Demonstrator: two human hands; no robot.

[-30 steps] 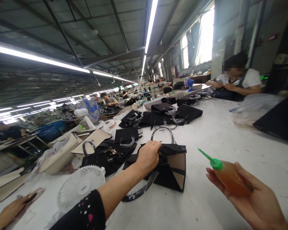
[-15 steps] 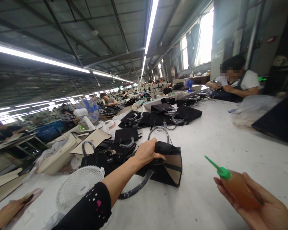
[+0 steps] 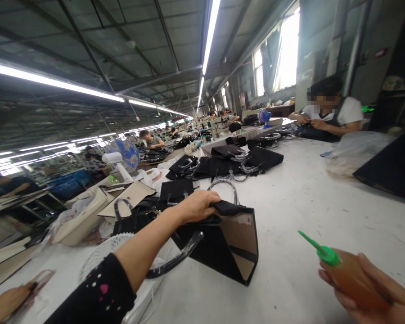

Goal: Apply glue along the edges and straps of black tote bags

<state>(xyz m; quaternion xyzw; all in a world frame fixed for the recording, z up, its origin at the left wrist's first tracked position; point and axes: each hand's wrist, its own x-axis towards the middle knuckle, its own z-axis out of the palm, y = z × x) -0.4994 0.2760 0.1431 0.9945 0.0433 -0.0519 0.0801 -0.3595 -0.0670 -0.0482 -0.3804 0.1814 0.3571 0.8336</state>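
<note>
My left hand, in a black dotted sleeve, is closed on the top edge of a black handbag. The handbag's open end faces right and shows a beige lining. One plastic-wrapped handle stands up behind my hand; the other hangs at the front left. To the right, my right hand is wrapped around a squeeze bottle of amber liquid. Its green nozzle points up and left, apart from the handbag.
A white fan lies partly behind my left forearm. Several black bags are piled farther back, with beige bag pieces at left. Another person's hand is at lower left; a co-worker sits across the white table.
The handbag has come up more upright and its open end shows more of the lining. My left hand moved slightly left and up; the bottle moved right and down.
</note>
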